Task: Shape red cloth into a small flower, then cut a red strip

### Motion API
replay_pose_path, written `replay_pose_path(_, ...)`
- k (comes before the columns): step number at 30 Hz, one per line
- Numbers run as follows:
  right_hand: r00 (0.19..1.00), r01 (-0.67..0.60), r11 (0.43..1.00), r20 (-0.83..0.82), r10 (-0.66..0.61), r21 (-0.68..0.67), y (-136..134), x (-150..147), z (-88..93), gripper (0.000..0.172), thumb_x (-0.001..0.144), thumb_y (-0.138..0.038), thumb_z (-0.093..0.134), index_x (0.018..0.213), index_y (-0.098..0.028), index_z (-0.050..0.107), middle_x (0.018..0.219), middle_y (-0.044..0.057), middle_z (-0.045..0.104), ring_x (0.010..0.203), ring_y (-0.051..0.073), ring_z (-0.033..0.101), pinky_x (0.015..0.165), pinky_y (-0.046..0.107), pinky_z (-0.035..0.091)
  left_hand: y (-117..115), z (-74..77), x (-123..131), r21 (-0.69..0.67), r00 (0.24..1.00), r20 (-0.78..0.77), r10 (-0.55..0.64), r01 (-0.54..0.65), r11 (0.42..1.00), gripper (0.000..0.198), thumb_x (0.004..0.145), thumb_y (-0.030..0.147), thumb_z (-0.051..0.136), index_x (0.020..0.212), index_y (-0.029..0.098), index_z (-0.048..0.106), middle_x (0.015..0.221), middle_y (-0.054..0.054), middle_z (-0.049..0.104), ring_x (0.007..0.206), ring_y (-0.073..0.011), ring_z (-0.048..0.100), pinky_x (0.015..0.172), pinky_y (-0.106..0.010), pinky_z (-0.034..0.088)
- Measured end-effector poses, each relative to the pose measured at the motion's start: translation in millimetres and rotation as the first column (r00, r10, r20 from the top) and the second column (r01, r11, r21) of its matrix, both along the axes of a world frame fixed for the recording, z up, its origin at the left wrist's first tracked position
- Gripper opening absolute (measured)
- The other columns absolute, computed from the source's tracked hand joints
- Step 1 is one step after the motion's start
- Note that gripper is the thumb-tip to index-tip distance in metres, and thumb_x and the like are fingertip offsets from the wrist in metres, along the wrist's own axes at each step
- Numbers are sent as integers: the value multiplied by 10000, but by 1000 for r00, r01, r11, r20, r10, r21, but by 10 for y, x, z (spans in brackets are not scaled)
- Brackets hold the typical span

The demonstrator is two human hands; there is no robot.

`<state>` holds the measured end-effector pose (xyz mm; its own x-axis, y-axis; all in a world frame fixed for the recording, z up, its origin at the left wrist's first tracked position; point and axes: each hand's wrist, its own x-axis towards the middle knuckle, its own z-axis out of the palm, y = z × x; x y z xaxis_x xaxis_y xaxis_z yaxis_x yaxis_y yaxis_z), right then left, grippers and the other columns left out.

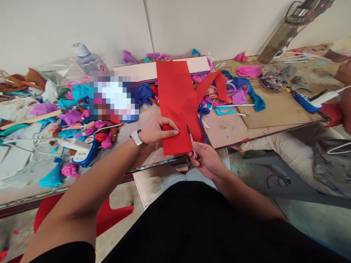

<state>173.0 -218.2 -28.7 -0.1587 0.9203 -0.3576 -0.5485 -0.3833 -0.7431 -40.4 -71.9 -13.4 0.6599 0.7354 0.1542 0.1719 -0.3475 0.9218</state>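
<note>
A long strip of red cloth [175,95] lies over the table and reaches its front edge. My left hand [157,130] is at the strip's left side, with thumb and forefinger pinching the cloth near its lower end. In my right hand [207,157] is a pair of small scissors [191,140] with pinkish handles. Their dark blades point up and away, over the lower right part of the cloth. Whether the blades touch the cloth I cannot tell. A narrower red strip [212,86] runs off to the right of the main piece.
Coloured cloth scraps [71,117] crowd the left side. A capped bottle [89,58] stands behind them. Blue-and-white power strips [83,151] sit on both sides. A pale board [137,71] lies at the back, cardboard [267,109] at right. Another person's hand [344,73] shows far right.
</note>
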Motion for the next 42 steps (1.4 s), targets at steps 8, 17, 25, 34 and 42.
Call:
replay_pose_path(8,1000,10,1000,17,-10,-1,1,-32,22,547,712,-577,968,700,-182,590,643,-14,664,422,32,423,397,199,236,1,-9,-7,8,1000,-2,12,-12,1000,369,795,526,891,847,167,826,856,-85,826,702,-163,719,662,-262,571)
replay_pose_path(17,1000,17,1000,20,-17,-1,-19,-40,18,532,710,-563,973,718,-178,606,637,-24,657,410,35,451,400,199,239,1,-23,-9,1,1000,0,19,-19,1000,372,798,532,886,854,168,830,853,-90,825,717,-173,727,676,-271,575)
replay_pose_path(25,1000,17,1000,20,-18,17,6,-14,11,538,729,-587,956,701,-179,607,643,-18,641,434,35,417,408,210,227,3,5,-10,-1,1000,1,-24,24,1000,388,800,547,890,860,169,831,897,-100,835,760,-193,746,717,-293,594)
replay_pose_path(34,999,22,999,46,-23,30,44,-13,18,562,747,-595,948,658,-186,573,580,-58,496,446,42,397,420,208,225,-21,26,-3,-4,999,0,-43,43,999,341,804,503,897,856,172,832,887,-92,832,764,-191,744,725,-290,591)
replay_pose_path(42,1000,19,1000,24,-18,-6,-30,-5,17,515,735,-569,960,730,-171,632,664,-17,656,418,32,435,404,201,201,-7,-4,-6,-1,1000,18,-8,8,1000,389,804,541,893,846,162,818,864,-91,822,732,-179,724,701,-286,572)
